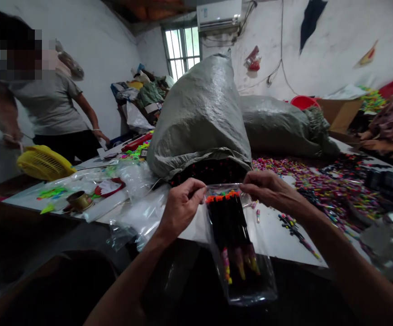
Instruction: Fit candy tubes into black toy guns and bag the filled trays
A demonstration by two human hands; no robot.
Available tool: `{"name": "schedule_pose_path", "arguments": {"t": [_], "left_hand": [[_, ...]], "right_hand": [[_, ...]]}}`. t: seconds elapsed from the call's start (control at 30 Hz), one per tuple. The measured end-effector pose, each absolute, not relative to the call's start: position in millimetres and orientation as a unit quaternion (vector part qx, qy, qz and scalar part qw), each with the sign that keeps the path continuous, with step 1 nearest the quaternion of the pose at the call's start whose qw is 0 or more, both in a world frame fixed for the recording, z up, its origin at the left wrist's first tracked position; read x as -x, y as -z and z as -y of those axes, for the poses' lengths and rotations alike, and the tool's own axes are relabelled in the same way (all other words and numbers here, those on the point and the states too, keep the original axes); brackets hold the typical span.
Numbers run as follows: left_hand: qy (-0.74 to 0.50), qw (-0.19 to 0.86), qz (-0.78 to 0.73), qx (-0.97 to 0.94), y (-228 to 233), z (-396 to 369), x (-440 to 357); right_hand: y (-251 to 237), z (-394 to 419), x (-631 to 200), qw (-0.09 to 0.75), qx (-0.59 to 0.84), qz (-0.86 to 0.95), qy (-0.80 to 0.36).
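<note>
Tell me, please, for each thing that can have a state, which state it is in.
Clear bag: partly filled, held up; sealing unclear
Black sticks: inside bag, side by side
Left grip: pinching bag's top left corner
Right grip: pinching bag's top right corner
Nearer sack: mouth open, dark contents
Farther sack: lying, bulging
Window: barred; open or shut unclear
Air conditioner: on or off unclear

The sticks (220, 222) are black, orange and yellow.
</note>
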State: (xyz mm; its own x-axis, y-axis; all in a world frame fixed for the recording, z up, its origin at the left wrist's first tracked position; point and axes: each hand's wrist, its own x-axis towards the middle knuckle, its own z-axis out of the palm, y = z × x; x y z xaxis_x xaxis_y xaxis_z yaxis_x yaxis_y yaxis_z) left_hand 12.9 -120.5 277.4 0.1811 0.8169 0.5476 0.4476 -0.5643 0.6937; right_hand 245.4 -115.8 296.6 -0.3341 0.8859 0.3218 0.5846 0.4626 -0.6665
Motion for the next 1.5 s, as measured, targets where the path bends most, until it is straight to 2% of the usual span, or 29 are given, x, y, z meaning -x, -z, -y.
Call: {"name": "schedule_pose_path", "arguments": {"t": [0.2,0.3,0.37,0.43,0.53,0.6,0.77,0.9,1.03,1.17,1.3,1.37,1.43,1.5], "left_hand": [[-0.547,0.043,-0.386,-0.742,-320.3,93.0,-27.3],[-0.577,-0.003,-0.371,-0.727,-330.9,76.2,-37.7],[-0.594,-0.032,-0.361,-0.718,-324.7,77.0,-44.4],[-0.594,-0.056,-0.344,-0.724,-303.6,89.0,-53.3],[-0.549,-0.035,-0.289,-0.784,-248.2,119.2,-76.1],[-0.493,-0.004,-0.191,-0.849,-205.7,139.8,-96.3],[-0.371,-0.011,-0.128,-0.920,-127.2,171.0,-128.1],[-0.335,0.015,-0.151,-0.930,-100.9,180.4,-113.8],[-0.386,0.122,-0.159,-0.901,-101.2,186.5,-91.9],[-0.459,0.195,-0.197,-0.844,-111.8,187.8,-74.9],[-0.458,0.137,-0.334,-0.812,-100.7,160.2,-38.4],[-0.408,0.060,-0.472,-0.779,-88.1,128.1,-7.3],[-0.261,-0.021,-0.616,-0.743,-76.3,91.0,26.5],[-0.220,-0.048,-0.671,-0.706,-66.6,59.2,54.8]], "right_hand": [[-334.8,87.8,-231.4,0.340,0.537,0.763,0.114],[-339.1,75.9,-228.4,0.374,0.546,0.728,0.178],[-337.3,79.6,-234.2,0.414,0.523,0.732,0.138],[-330.9,90.5,-246.3,0.427,0.497,0.756,0.019],[-309.9,105.3,-266.6,0.375,0.487,0.769,-0.175],[-288.4,107.7,-272.5,0.327,0.511,0.768,-0.205],[-230.8,105.2,-248.0,0.111,0.551,0.822,-0.087],[-212.7,103.9,-224.3,0.050,0.564,0.824,-0.013],[-217.4,89.1,-223.8,-0.018,0.560,0.826,-0.061],[-217.2,73.3,-230.3,0.008,0.567,0.821,-0.068],[-205.9,62.0,-230.8,0.062,0.588,0.806,-0.013],[-198.8,57.8,-229.0,0.090,0.609,0.787,0.019],[-193.0,55.9,-226.4,0.114,0.627,0.769,0.038],[-189.5,55.6,-224.1,0.134,0.637,0.758,0.050]]}}
